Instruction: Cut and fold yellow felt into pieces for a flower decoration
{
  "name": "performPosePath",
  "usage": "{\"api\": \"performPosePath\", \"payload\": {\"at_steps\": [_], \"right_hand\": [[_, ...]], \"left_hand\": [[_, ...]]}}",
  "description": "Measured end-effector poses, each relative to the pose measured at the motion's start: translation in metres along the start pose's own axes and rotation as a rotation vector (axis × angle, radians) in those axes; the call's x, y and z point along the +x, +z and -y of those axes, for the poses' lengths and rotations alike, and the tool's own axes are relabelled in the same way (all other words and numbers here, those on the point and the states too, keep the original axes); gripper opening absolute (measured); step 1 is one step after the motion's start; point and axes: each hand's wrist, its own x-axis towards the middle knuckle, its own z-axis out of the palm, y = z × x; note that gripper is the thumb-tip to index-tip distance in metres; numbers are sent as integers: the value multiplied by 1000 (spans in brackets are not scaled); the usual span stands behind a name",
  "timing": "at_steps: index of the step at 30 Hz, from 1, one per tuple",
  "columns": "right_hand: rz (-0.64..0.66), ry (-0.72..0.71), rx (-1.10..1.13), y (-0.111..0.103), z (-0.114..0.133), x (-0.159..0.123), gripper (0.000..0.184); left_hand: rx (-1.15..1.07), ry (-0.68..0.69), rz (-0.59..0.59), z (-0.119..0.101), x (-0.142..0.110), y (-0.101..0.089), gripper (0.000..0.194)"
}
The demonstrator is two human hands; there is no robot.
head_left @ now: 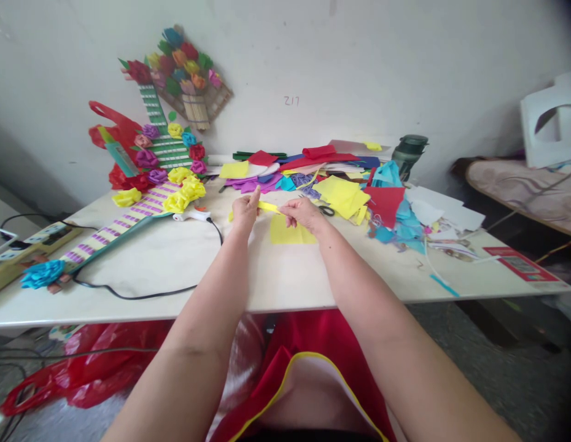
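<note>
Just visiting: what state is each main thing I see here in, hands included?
Left hand: closed on the yellow strip
Right hand: pinching the same strip
Yellow strip: held between both hands
Single yellow sheet: lying flat
White glue gun: lying down, cord attached; on or off unclear
Green bottle: standing upright
Yellow sheet pile: loosely stacked
Lower red bag: crumpled

Over the white rectangular table (pixel 288 279) were two bare hands, one left hand (pixel 245 212) and one right hand (pixel 306 213), and one narrow yellow strip (pixel 269 207). On the table were one white glue gun with orange trim (pixel 191 215), one dark-green lidded bottle (pixel 407 157) and, at its right end, one red-and-white printed card (pixel 520 265); above it, three handwritten digits (pixel 291 101).
</note>
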Motion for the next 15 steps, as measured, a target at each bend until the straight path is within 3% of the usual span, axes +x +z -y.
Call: {"api": "performPosePath", "payload": {"at_steps": [5, 15], "right_hand": [[16, 15, 17, 2, 4, -2, 23], [32, -1, 93, 2, 5, -3, 17]], "left_hand": [[-3, 6, -35, 7, 5, 0, 48], [-226, -36, 10, -12, -9, 0, 53]]}}
